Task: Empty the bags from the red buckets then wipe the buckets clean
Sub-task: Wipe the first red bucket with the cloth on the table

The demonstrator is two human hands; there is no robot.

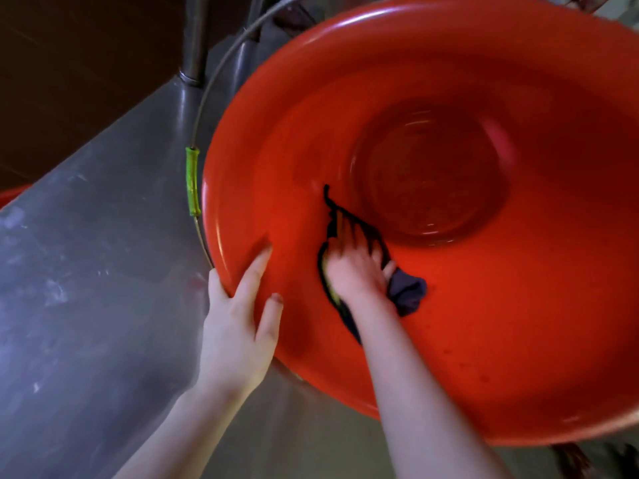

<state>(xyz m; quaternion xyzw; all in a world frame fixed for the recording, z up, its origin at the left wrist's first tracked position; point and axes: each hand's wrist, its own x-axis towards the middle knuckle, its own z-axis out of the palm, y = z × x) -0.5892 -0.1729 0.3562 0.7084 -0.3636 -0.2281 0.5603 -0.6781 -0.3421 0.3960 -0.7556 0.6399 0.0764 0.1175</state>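
Bucket is tipped toward me on the metal table. My left hand is clamped over its rim, and my right hand grips a dark cloth against the inside wall. My worry is that only that rim hold steadies it, so one hard scrub could make it roll or skid away.

One view only: head cam, wide-angle, looks steeply down & fwd into the red bucket from v. close, bucket filling most of frame. Steel tabletop at left; both forearms enter from bottom edge.
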